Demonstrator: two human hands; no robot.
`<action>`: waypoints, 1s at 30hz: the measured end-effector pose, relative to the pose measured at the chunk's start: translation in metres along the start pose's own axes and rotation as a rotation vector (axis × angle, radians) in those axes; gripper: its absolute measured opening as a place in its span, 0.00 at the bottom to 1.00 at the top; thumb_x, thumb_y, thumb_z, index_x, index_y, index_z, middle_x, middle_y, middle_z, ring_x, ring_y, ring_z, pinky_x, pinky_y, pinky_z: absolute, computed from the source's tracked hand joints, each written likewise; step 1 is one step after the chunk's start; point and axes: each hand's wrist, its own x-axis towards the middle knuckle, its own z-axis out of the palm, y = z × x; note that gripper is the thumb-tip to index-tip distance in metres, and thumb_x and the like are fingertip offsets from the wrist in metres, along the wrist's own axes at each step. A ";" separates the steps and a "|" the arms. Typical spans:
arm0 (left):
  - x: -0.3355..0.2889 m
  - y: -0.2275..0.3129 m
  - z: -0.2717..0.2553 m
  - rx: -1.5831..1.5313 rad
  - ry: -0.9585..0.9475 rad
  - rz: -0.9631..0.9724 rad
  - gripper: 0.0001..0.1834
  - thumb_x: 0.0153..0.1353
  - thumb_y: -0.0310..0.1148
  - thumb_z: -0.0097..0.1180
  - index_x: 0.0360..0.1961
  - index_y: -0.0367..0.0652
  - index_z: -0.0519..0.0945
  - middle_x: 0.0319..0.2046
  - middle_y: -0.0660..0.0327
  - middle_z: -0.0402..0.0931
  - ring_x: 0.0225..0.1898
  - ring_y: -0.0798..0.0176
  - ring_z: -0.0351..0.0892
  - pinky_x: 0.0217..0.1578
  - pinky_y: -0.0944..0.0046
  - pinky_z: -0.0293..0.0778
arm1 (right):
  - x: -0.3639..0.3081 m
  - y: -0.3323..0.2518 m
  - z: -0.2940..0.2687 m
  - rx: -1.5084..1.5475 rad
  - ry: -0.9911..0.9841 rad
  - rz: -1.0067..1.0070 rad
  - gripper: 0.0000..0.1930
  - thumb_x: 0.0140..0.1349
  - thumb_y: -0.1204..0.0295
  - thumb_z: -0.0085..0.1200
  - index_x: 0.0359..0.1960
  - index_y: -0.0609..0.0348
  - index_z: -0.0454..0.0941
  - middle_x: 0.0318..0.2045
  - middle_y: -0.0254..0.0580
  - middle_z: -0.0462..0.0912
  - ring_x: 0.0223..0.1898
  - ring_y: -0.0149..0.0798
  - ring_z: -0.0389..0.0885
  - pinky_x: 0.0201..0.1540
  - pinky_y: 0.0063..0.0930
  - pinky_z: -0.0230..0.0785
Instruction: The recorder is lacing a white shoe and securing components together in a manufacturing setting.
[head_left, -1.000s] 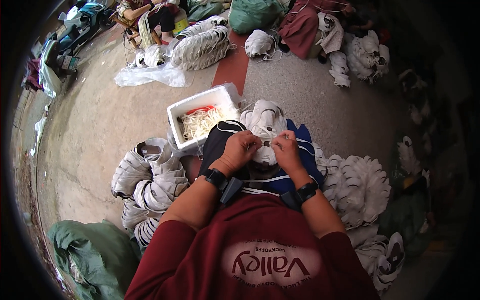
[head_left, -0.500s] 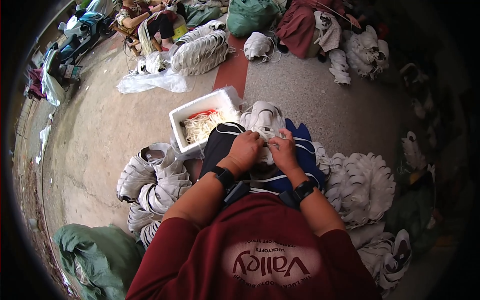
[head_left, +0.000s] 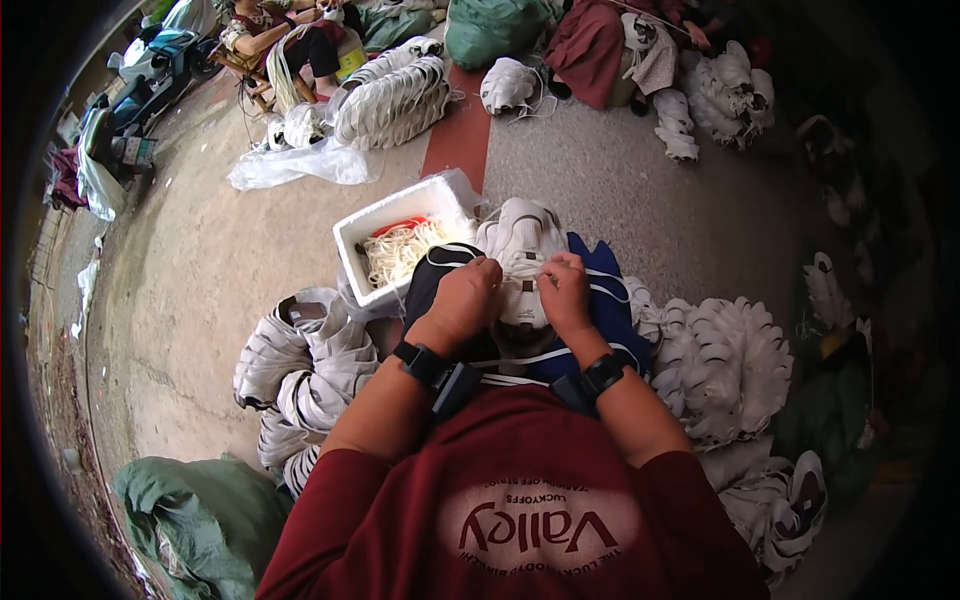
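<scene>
At the bottom of the frame is the person's red shirt (head_left: 520, 500), with both forearms running up from it to mid-frame, each with a black wristband. On the lap, at centre, lies a white shoe upper (head_left: 525, 262) over dark blue cloth (head_left: 600, 300).

The left hand (head_left: 462, 300) is curled shut on the upper's left edge, knuckles up. The right hand (head_left: 566, 290) is also closed, its fingertips pinched on the middle of the upper just beside the left hand. Whether a lace end sits in that pinch I cannot tell. White cords run across the lap just below the hands.

The step in hand looks like lacing or threading the upper: both hands work one small spot on it. As a judgement, the next move calls for a fine pinch and a pull through a small hole while the other hand keeps the upper steady.

Just above and left of the hands is a white foam box (head_left: 400, 215) holding pale laces. At lower left of centre is a pile of white uppers (head_left: 300, 360), and another pile (head_left: 725, 365) at right. A green sack (head_left: 200, 510) fills the lower left corner.

Farther, at the upper edge, lie more stacked uppers (head_left: 395, 95), a clear plastic bag (head_left: 295, 165), and other seated people.
</scene>
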 end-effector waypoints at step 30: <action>-0.003 -0.012 0.018 -0.445 0.165 -0.117 0.08 0.55 0.33 0.54 0.29 0.39 0.78 0.23 0.56 0.76 0.26 0.56 0.75 0.28 0.60 0.70 | -0.014 0.019 -0.027 0.134 0.203 0.023 0.05 0.54 0.77 0.54 0.27 0.68 0.76 0.27 0.47 0.78 0.30 0.45 0.76 0.35 0.31 0.68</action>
